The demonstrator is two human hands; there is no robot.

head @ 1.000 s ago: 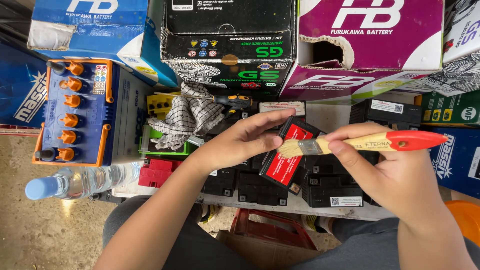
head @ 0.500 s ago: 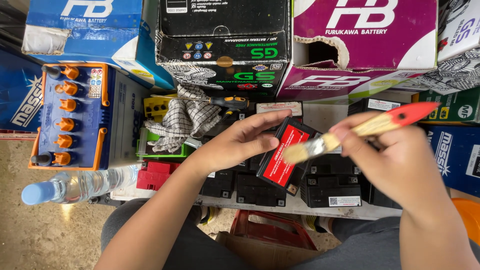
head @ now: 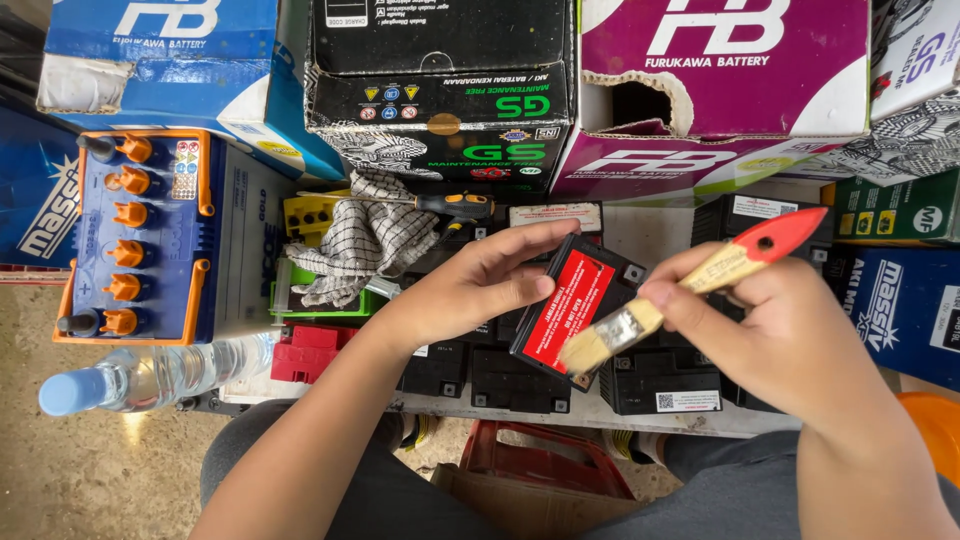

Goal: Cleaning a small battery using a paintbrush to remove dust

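Observation:
My left hand (head: 478,285) grips a small black battery (head: 574,308) with a red label, tilted, at the middle of the view. My right hand (head: 775,325) holds a paintbrush (head: 690,287) with a pale wooden handle and a red tip. The brush's bristles rest on the battery's lower right corner. Both hands hover over a shelf (head: 600,412) of small black batteries.
A blue battery (head: 135,235) with orange caps stands at the left, a water bottle (head: 150,375) lies below it. A checked cloth (head: 365,245) and a screwdriver (head: 450,205) lie behind the hands. Cardboard boxes (head: 440,95) line the back. A red crate (head: 545,465) sits below.
The brush has swung down: its bristles moved from the battery's top edge to its lower right corner, and the handle now tilts up to the right. The left hand kept its grip.

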